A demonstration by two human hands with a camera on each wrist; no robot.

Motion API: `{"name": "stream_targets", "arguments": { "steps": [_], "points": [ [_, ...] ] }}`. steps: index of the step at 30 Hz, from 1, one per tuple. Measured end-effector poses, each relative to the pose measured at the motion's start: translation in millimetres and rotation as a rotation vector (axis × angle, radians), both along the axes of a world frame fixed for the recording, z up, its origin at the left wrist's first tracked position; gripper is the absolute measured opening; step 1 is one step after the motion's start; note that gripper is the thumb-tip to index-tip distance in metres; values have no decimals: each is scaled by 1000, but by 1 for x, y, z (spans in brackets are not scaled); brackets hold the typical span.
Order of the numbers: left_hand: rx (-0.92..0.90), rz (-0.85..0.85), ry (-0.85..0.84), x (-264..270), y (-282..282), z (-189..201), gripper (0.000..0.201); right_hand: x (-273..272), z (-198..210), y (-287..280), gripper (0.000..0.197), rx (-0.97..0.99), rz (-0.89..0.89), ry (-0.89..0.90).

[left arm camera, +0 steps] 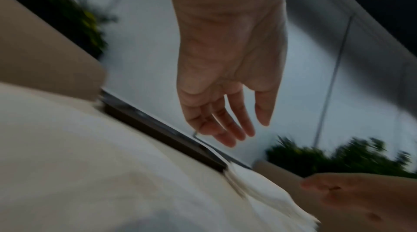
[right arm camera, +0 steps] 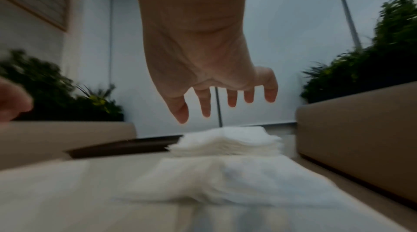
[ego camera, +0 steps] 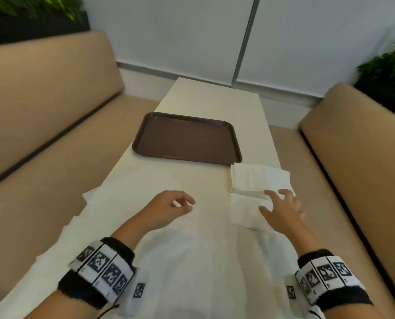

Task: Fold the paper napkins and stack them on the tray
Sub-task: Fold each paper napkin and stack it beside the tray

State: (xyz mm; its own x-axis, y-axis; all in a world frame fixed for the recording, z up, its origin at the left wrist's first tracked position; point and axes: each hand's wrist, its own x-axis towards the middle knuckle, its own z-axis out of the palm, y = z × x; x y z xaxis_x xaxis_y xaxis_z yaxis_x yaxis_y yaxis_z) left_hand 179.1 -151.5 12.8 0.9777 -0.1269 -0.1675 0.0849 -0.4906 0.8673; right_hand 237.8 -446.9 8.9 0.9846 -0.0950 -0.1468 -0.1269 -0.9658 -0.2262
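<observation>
Wristbands with marker squares sit closest to the lens, both forearms out over the bench. Our right hand is spread wide, holding nothing, fingers hanging above the napkin stack; whether they touch paper we cannot tell, and the wrist view suggests a gap. One loose napkin lies flat just in front of the stack, partly under that hand. Our left hand is loosely curled, empty, near the bench middle. Brown tray sits just beyond the stack, nothing on it, so stacking is not started.

Judgement: the step in hand is taking one napkin. To do it well we pinch a single corner with thumb and forefinger rather than pressing flat, so only one sheet lifts. We bring the left hand over to pin the paper while folding, match the edges before creasing, and keep the sheet low to avoid dragging the stack.
</observation>
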Motion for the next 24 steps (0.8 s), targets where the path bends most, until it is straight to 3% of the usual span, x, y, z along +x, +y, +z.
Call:
{"name": "stream_targets", "arguments": {
  "steps": [4, 7, 14, 17, 19, 21, 24],
  "points": [
    [-74, 255, 51, -75, 90, -8, 14, -12, 16, 72, 42, 146, 342, 110],
    [-130, 426, 68, -125, 135, -20, 21, -18, 6, 121, 48, 228, 523, 228],
    [-203, 643, 29, -183, 178, -40, 22, -13, -26, 203, 88, 76, 508, 337],
    [-240, 658, 18, -191, 183, -42, 30, -16, -32, 217, 94, 55, 676, 324],
    [-246, 657, 11, -194, 184, -42, 37, -17, -39, 222, 91, 5, 788, 332],
    [-253, 645, 4, -195, 183, -40, 40, -17, -45, 225, 76, -51, 824, 277],
    [-292, 615, -7, -192, 177, -35, 30, -18, -49, 227, 54, -39, 806, 144]
  ]
}}
